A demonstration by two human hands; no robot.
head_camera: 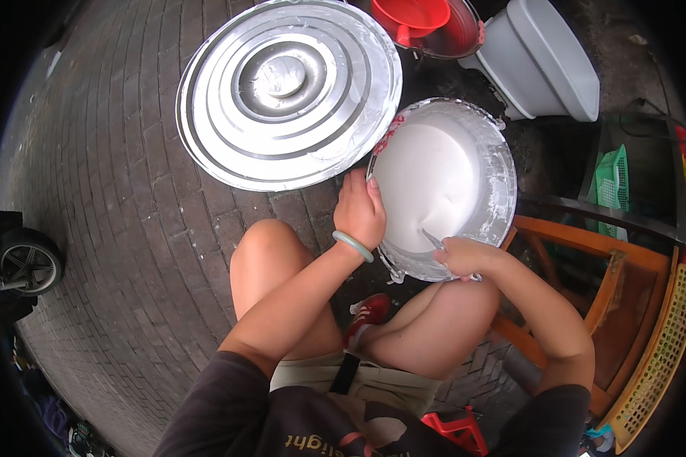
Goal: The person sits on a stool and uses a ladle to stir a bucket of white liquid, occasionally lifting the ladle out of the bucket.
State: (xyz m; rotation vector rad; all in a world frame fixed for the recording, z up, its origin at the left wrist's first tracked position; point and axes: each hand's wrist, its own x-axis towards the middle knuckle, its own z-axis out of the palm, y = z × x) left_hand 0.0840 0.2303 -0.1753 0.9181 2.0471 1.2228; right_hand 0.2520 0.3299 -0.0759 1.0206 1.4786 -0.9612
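Note:
Between my knees and the lid stands a metal bucket (494, 197), its inner wall smeared with white residue. Thick white liquid (423, 177) fills its lower part, with a small ripple on the surface. My left hand (361, 205), a pale green bangle (353, 246) on its wrist, grips the bucket's near-left rim. At the near-right side of the rim, my right hand (463, 257) holds a grey stirring tool (433, 239) by its handle. The tool's tip dips into the liquid; its full shape is hidden. A large round metal lid (217, 108) lies left of the bucket, partly smeared white.
Beyond the bucket are a red dipper (414, 17) in a red basin (463, 34) and a grey plastic tub (540, 63). To the right stand a wooden chair (629, 320), a yellow basket (657, 365) and a green basket (611, 183). A wheel (28, 263) is far left on brick paving (148, 257).

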